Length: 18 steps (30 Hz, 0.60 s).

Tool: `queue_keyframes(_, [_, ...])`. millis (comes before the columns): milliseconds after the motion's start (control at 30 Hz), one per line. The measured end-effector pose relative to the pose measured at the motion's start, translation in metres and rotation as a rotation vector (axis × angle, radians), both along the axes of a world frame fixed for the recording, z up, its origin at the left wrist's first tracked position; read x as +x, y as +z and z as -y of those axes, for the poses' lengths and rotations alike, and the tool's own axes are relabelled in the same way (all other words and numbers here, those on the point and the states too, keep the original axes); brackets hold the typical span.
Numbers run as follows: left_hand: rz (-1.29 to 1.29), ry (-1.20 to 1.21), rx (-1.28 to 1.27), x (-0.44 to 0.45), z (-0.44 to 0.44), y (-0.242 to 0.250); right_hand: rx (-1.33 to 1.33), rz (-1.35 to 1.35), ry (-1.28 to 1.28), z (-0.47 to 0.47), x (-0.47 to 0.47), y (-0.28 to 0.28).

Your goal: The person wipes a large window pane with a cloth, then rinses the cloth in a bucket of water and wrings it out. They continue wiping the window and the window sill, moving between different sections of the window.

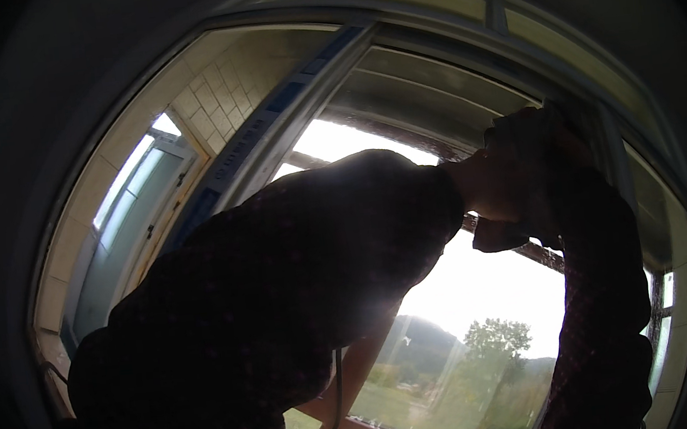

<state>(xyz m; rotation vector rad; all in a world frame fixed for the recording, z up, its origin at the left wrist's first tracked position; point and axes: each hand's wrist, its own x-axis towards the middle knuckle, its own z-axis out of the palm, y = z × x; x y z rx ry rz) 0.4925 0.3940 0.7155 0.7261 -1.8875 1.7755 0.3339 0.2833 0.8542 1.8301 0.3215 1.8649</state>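
Both of my arms, in dark sleeves, are raised toward a window frame at the upper right. My left hand [494, 183] is in deep shadow and is closed around what looks like a dark cloth [500, 236], whose lower end hangs below the hand. Close against it, my right hand [571, 143] is at the upright of the white window frame [615, 154]. The hands overlap, and the shadow hides the right fingers and most of the cloth.
A sliding-sash upright [300, 103] with blue printed film crosses the left. Beyond the glass [472, 301] are a tree and hills. A reddish brown bar [365, 363] and a thin black cable [340, 391] show below my left arm. A tiled wall [216, 105] and pale door [126, 237] appear at left.
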Motion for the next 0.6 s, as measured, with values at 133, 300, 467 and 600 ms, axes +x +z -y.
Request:
queue_keyframes(133, [-0.037, -0.083, 0.052, 0.024, -0.047, -0.03, 0.021, -0.22, 0.28, -0.019, 0.053, -0.008])
queue_keyframes(300, [-0.277, 0.357, 0.388, 0.07, -0.096, -0.057, 0.316, -1.004, 1.26, -0.039, 0.145, -0.018])
queue_keyframes(467, [-0.288, 0.473, 0.175, 0.144, -0.125, -0.084, 0.466, -1.475, 1.634, -0.056, 0.214, -0.012])
queue_keyframes(600, [-0.063, 0.678, -0.051, 0.198, -0.134, -0.112, 0.382, -1.369, 1.522, -0.07, 0.247, -0.004])
